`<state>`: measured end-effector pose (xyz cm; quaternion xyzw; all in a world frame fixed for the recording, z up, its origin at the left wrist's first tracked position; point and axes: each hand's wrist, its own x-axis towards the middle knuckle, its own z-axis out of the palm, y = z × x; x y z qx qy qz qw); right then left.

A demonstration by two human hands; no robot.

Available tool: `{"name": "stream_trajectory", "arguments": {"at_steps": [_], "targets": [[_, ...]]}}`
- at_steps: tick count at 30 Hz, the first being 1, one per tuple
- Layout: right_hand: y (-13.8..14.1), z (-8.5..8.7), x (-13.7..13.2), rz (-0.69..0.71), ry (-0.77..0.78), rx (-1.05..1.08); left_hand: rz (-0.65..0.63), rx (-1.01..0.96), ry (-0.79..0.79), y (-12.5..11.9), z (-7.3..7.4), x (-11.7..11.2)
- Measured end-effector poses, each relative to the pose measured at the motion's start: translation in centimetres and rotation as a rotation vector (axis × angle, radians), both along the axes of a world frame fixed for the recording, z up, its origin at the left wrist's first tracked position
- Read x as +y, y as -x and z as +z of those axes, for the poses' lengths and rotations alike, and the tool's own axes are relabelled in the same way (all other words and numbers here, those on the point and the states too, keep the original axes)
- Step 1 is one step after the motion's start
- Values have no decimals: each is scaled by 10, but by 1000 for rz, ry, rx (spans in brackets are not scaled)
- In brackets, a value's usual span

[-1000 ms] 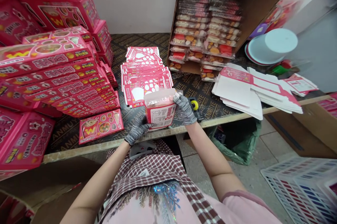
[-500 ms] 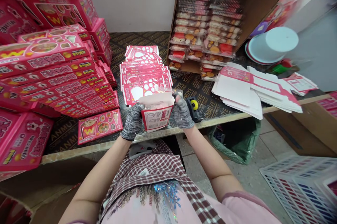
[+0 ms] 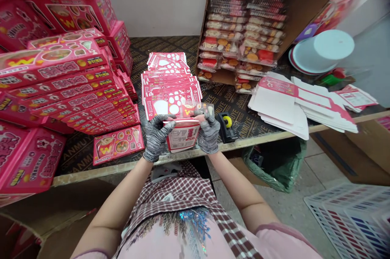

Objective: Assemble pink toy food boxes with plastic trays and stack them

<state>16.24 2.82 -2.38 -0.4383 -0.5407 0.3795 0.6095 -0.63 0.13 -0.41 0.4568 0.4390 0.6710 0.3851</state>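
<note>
A small pink and white carton [image 3: 183, 136] stands at the table's front edge, its printed panel facing me and its top flap folded down. My left hand [image 3: 157, 135], in a grey fingerless glove, grips the carton's left upper side. On the right upper side, my right hand [image 3: 209, 132], gloved the same way, holds it with the thumb along the top edge. Just behind the carton lies a clear packet with printed pieces [image 3: 204, 108], partly hidden by my fingers. A pile of flat pink cartons with white cutouts [image 3: 170, 84] spreads behind that.
Finished-looking pink boxes [image 3: 82, 88] are stacked high at left, with one flat pink box [image 3: 118, 144] before them. Right of my hands sits a black tape dispenser [image 3: 227, 128]. A brown carton [image 3: 300, 11] holds packets. White card sheets [image 3: 277, 106] and a green-lined bin [image 3: 276, 165] are at right.
The carton's top flap, raised before, is now folded down toward the top edge. Both hands have shifted, with fingers and thumbs now along that edge.
</note>
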Motion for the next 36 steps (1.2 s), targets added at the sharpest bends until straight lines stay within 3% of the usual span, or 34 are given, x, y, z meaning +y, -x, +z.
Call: {"name": "stream_trajectory", "arguments": {"at_steps": [3,7,13,16,19,21,24,26,28,31,36], "targets": [[-3,7,0,-86,-97,-79,-36,112,30,12,4,1],[-11,13,2,-16,-150,-191,-95,287,21,26,4,0],[-18,0,5,268,-339,-368,6,729,-389,53,-13,-4],[-13,-7,5,299,-391,-429,-5,933,-473,55,-16,1],[-14,-5,0,228,-329,-419,-105,1064,-430,45,-11,10],[-30,-3,-4,128,-289,-395,-108,1089,-408,35,-5,13],[-82,-12,-9,-200,-211,-372,-107,1100,-391,18,5,13],[-126,-28,-11,-427,-120,-438,-138,1112,-401,4,7,11],[-166,-48,-12,-536,17,-560,-165,1137,-441,-12,6,7],[-200,-76,-11,-499,234,-672,-143,1212,-530,-31,-1,3],[-204,-93,3,-275,365,-678,-16,1281,-646,-35,-6,2]]}}
